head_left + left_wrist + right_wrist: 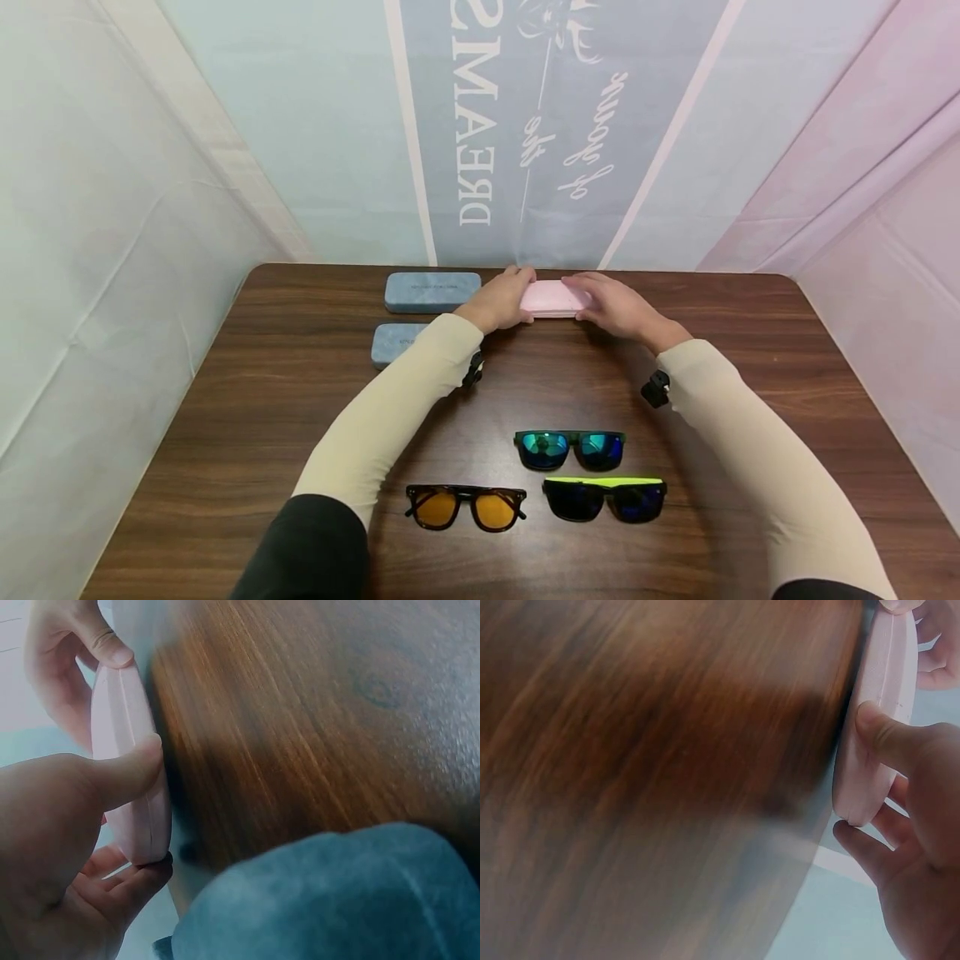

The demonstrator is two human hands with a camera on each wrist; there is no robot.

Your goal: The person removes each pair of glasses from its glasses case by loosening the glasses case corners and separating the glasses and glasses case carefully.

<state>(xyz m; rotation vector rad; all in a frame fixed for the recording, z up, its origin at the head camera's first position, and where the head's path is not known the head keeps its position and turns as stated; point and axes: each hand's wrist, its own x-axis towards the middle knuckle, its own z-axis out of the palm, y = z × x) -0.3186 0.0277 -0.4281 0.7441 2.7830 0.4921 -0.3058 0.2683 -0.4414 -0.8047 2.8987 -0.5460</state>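
Note:
At the back of the table both hands hold a pink glasses case (555, 298), one at each end. My left hand (501, 300) grips its left end; in the left wrist view the thumb presses the long side of the case (120, 712) and fingers curl at the end. My right hand (618, 307) grips the right end the same way, its thumb on the side of the case (870, 765) in the right wrist view. The case is closed, with its seam facing me. Left of it lies a blue-grey glasses case (432, 292).
A second blue-grey case (393, 343) sits in front of the first, partly hidden by the left sleeve. Nearer me lie blue-green mirrored sunglasses (570, 450), sunglasses with a lime top bar (604, 499) and tortoiseshell glasses with amber lenses (467, 507). A printed curtain (352, 167) hangs behind the table.

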